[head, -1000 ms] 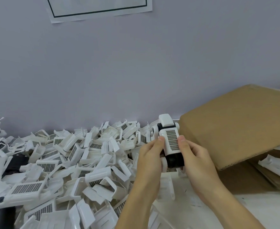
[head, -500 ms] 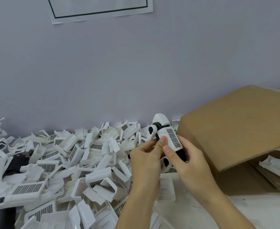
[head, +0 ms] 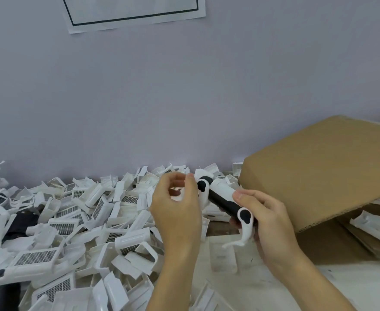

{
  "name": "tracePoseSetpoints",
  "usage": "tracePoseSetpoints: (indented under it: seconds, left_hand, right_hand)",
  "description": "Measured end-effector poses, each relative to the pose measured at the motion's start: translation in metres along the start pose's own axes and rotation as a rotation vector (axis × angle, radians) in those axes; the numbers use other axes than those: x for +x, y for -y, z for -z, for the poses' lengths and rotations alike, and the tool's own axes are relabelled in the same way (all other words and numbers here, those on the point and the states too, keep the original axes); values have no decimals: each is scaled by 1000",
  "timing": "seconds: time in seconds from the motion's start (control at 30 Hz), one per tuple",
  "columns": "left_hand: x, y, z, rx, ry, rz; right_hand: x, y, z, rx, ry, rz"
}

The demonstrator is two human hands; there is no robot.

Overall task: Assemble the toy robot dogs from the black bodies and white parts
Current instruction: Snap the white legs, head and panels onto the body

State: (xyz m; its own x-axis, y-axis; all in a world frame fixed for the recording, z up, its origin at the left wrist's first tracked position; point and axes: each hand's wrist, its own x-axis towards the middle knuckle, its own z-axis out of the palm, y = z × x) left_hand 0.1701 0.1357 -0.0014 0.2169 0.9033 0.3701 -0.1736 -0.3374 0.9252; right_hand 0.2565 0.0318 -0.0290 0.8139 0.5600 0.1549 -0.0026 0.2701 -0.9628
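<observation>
Right hand [head: 272, 223], right of centre in the frame, is closed round the dog [head: 223, 202]: thumb over the white back cover, fingers beneath the black body. The dog is carried clear of the table [head: 263, 288]. Its long axis runs on a diagonal, from head at upper left down to hindquarters at lower right beside the right palm. One white hind leg hangs below the right hand; a front leg shows near the head end.

Left hand [head: 176, 207], centre frame, sits just left of the dog's head end. Fingers are curled with thumb and forefinger drawn together. Something small and white shows between them, but whether it is pinched or merely lies behind the hand cannot be told.

Judgement: the head end lies nearer the left hand, so any fitting at that end falls to the left hand moving right along the axis, with the right hand acting as the clamp.

The pile [head: 76, 225] of loose white parts fills the lower left. A box [head: 323, 167] stands at right, close behind the right hand.
</observation>
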Motion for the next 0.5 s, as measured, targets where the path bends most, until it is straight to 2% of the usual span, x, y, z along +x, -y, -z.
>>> tracePoseSetpoints:
  seconds: [0.1,0.17,0.5]
  left_hand:
    - [0,-1,2,-182,158,112]
    - [1,0,2,-209,205,146]
    - [0,4,-4,-201,148,147]
  right_hand:
    - [1,1,1,60,63,-39]
    - [2,1,3,95,72,-49]
    - [-1,0,-1,45,56,-25]
